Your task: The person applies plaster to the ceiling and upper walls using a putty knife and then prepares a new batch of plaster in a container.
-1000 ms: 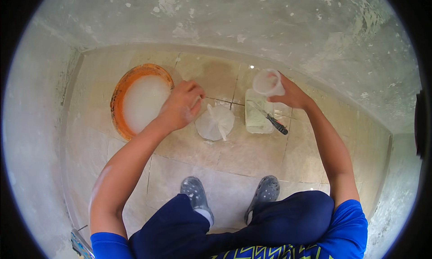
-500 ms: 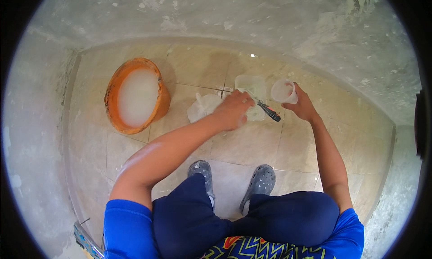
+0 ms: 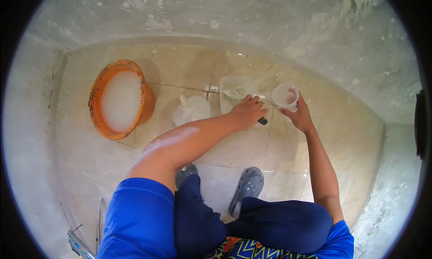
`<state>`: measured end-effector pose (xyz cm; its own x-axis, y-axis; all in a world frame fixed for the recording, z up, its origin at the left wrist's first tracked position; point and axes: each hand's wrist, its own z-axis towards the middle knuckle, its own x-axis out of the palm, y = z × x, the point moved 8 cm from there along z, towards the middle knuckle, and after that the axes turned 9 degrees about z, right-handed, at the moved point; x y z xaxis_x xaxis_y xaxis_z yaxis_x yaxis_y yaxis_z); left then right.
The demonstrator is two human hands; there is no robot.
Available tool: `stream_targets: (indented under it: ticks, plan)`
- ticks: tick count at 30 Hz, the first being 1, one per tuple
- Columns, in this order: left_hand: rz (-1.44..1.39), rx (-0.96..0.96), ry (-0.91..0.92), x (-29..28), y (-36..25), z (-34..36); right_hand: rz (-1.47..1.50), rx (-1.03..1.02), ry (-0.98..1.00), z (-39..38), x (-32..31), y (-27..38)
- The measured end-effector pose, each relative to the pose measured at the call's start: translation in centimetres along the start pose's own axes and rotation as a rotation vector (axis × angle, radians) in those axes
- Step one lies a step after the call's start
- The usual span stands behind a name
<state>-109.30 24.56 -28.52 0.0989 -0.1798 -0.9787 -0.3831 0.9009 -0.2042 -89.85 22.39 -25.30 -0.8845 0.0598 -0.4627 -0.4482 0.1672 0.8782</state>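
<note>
My left hand [image 3: 249,112] is closed around a black-handled tool [image 3: 263,121]. Only the butt of the handle shows below my fingers, and the working end cannot be made out. Under and beyond that hand lies a translucent rectangular plastic tray [image 3: 228,82], partly covered by my fingers. My right hand [image 3: 299,115] grips a translucent plastic cup [image 3: 285,97] by its side, mouth tilted toward me. A thin pale strip seems to run between my left hand and the cup. A knotted white plastic bag [image 3: 192,109] rests left of the tray.
An orange bucket [image 3: 147,103] of cloudy white liquid stands at the left on the tiled floor [image 3: 180,90]. Grey, patchy walls [image 3: 189,16] close in around the floor. My grey clogs [image 3: 249,187] are near. A metal-framed object [image 3: 81,243] shows at the lower left.
My left hand has shifted onto the tool's handle, which lay exposed across the tray before. The cup in my right hand is now closer to my left hand. The view has shifted slightly.
</note>
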Motion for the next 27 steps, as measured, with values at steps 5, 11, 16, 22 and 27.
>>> stream_targets:
  ticks: [5, 11, 16, 22, 27]
  plan:
    - [-0.116, 0.009, -0.133, -3.7, 1.7, -1.0, -0.046, -0.077, 0.011, 0.4, 0.3, 0.2]
    - [-0.589, -0.383, -0.439, -9.1, 8.7, -5.3, -0.100, -0.153, 0.127, 1.0, 2.2, 2.1]
    - [-0.767, -0.518, -0.529, -9.3, 11.3, -7.3, -0.174, -0.267, 0.139, 1.5, 3.4, 3.1]
    - [-0.888, -0.563, -0.385, -7.2, 11.4, -7.9, -0.231, -0.311, 0.184, 1.6, 5.1, 5.7]
    - [-0.918, -0.495, -0.405, -6.8, 10.8, -7.2, -0.262, -0.306, 0.198, 1.2, 5.9, 6.6]
